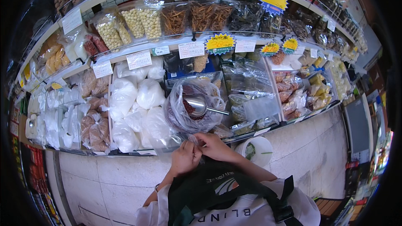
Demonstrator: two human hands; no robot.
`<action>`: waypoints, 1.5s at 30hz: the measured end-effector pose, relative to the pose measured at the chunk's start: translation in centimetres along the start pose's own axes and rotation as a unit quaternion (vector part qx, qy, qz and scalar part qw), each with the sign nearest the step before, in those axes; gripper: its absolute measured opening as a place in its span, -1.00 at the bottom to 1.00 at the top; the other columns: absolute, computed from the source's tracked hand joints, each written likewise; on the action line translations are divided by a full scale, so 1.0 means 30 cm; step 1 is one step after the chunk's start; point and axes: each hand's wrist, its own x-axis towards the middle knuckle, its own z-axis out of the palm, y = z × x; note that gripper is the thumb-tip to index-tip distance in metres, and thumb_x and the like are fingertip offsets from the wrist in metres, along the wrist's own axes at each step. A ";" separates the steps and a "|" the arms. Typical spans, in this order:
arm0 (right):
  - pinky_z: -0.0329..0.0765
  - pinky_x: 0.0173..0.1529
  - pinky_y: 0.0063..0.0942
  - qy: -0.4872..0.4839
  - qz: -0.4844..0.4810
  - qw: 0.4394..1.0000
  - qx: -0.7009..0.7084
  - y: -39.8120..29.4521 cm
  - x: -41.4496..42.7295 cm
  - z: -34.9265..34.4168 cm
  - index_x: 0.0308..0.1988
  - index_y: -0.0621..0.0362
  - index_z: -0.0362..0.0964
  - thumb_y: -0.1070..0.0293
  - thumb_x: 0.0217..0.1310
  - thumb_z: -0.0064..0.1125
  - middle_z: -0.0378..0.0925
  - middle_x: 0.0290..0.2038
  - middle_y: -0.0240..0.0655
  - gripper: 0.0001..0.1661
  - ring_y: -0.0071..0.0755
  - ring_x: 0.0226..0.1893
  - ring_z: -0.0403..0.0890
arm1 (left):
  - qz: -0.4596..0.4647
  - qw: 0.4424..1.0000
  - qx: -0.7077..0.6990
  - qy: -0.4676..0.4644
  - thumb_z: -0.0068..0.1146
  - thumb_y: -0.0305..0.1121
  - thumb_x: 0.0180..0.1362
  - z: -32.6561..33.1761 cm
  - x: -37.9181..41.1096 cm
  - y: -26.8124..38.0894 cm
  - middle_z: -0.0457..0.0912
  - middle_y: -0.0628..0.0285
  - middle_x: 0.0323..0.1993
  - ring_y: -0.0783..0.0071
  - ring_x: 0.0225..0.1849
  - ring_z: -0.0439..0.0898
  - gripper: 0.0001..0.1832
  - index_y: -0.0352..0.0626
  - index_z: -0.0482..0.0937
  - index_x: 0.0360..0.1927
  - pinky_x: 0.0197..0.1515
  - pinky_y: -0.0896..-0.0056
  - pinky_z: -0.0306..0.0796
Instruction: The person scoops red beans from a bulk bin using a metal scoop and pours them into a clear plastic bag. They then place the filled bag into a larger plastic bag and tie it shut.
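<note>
My left hand (186, 157) and my right hand (216, 148) meet close to my body, at the front edge of the display. Both pinch a thin clear plastic bag (169, 142), whose film spreads left over the display edge. Just beyond my hands stands a large open clear bag (176, 117) of small dark red beans (187, 107). A metal scoop (197, 106) rests on those beans, its handle pointing right. My fingers partly hide the film they grip.
Filled white bags (147, 94) lie to the left, bags of brown goods (95, 128) beyond them. Bags of green goods (237, 110) fill the bin at right. A white bucket (262, 149) stands on the floor. Shelves of bagged dried foods (174, 18) rise behind.
</note>
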 end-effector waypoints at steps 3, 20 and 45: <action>0.56 -0.19 -0.27 0.007 -0.007 0.998 -0.062 0.025 -0.015 0.028 0.04 0.18 0.44 0.42 0.10 0.17 0.61 -0.26 0.02 -0.56 0.01 -0.27 0.67 | 0.063 0.998 -0.012 0.008 0.15 -0.48 -0.04 0.005 0.013 0.007 0.48 0.11 -0.54 0.02 -0.54 0.56 -0.86 -0.17 0.40 -0.46 -0.52 0.10 0.46; 0.55 -0.17 -0.54 -0.044 0.072 0.949 0.303 0.043 -0.037 -0.002 -0.01 0.26 0.44 0.42 0.25 0.15 0.58 -0.21 -0.37 -0.68 -0.55 -0.25 0.60 | 0.081 0.973 0.092 -0.194 0.52 0.10 -0.35 -0.071 0.085 0.064 0.16 -0.06 0.34 -0.08 0.39 0.14 0.31 -0.20 0.00 0.45 0.34 -0.50 -0.18; 0.54 -0.27 -0.36 0.021 0.083 0.996 0.010 0.130 -0.092 -0.010 -0.27 0.18 0.51 0.25 0.05 0.31 0.62 -0.39 -0.20 -0.73 -0.29 -0.41 0.64 | 0.059 0.984 -0.014 -0.166 0.48 -0.12 -0.29 0.040 0.044 -0.013 0.39 -0.06 0.09 -0.03 0.11 0.38 0.23 -0.33 -0.01 0.43 0.18 0.00 0.26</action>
